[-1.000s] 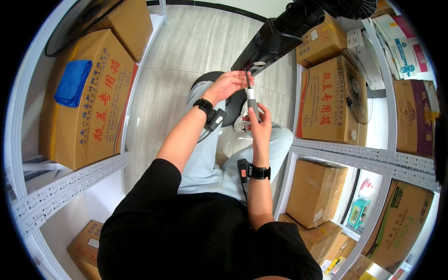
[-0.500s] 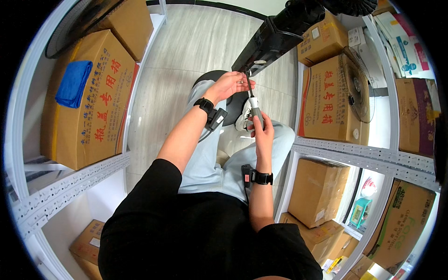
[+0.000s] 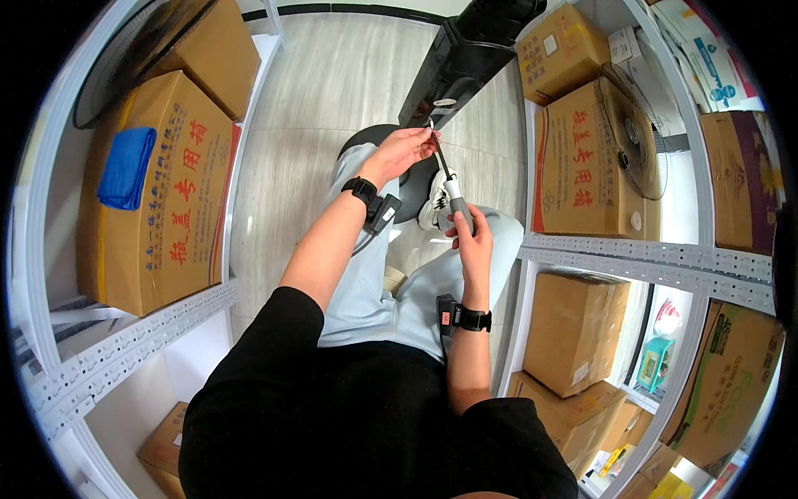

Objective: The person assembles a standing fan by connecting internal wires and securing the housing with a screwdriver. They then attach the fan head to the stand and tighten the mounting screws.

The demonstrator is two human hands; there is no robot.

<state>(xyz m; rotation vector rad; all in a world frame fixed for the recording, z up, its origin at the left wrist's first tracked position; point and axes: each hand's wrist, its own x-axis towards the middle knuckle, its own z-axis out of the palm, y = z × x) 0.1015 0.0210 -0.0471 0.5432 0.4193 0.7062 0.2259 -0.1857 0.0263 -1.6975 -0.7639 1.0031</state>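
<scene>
My right hand (image 3: 471, 237) is wrapped round the grey and white handle of a screwdriver (image 3: 456, 200). Its dark shaft slants up and left, toward the lower end of a black column (image 3: 453, 71) that looks like part of a pedestal fan. By the tip of the shaft, my left hand (image 3: 401, 154) has thumb and fingers pinched together, just below a small light-coloured fitting on the column. What those fingertips hold is too small to tell. Below the column lies a round black base (image 3: 407, 200), partly hidden by my left hand and leg.
White metal shelves stand on both sides, with cardboard boxes (image 3: 166, 200) on the left and more boxes (image 3: 586, 166) on the right. A round fan grille (image 3: 629, 137) leans on the right-hand boxes. A folded blue cloth (image 3: 126, 169) lies against a left box. My shoe (image 3: 438, 200) is beside the base.
My left fingers have drawn together from a looser, more spread pose near the screwdriver tip. The whole view has shifted a little, while the right hand keeps its grip.
</scene>
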